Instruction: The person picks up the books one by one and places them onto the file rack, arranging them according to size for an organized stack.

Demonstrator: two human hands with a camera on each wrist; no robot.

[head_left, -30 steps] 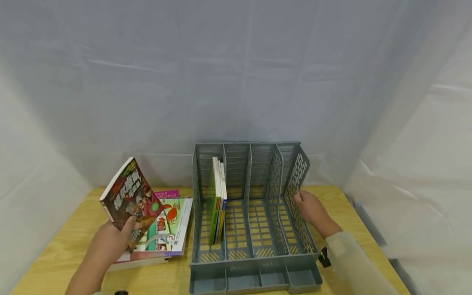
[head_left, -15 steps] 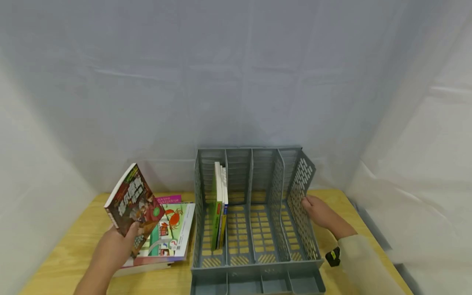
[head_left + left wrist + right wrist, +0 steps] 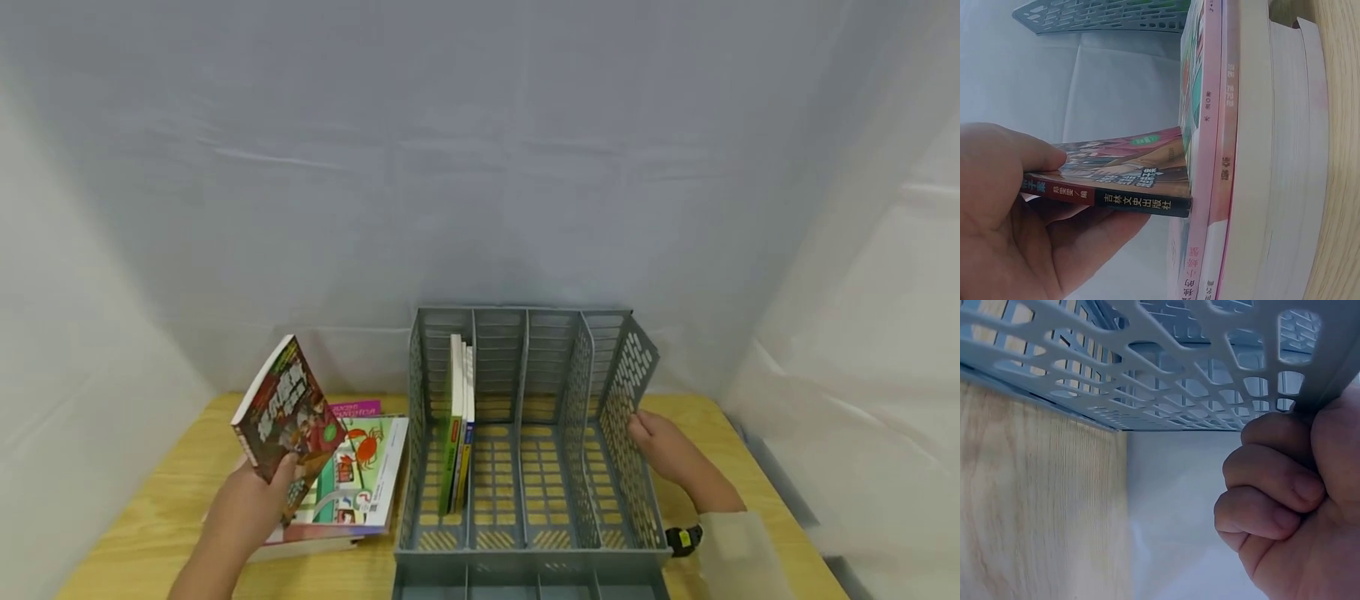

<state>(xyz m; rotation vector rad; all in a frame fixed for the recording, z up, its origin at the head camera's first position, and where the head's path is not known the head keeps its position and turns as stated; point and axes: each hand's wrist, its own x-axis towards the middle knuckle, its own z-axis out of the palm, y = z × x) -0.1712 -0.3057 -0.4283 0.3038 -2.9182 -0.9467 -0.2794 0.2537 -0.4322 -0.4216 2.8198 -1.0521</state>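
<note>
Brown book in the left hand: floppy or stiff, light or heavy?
The brown book is probably light, given its slim spine. Likely fairly stiff: no obvious sag beyond the left hand. It may pivot, being held along one edge.

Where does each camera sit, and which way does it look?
Head: on the head, looking forward and down at the yellowish wooden table, slotted grey plastic rack and pile of colourful paper books; left hand and right hand show.
Left wrist: on that wrist, looking at the dark-red paperback book; only the left hand, holding it, shows.
Right wrist: on that wrist, looking at the rack's side wall; only the right hand, gripping it, shows.
Head and left wrist views both show that book.
</note>
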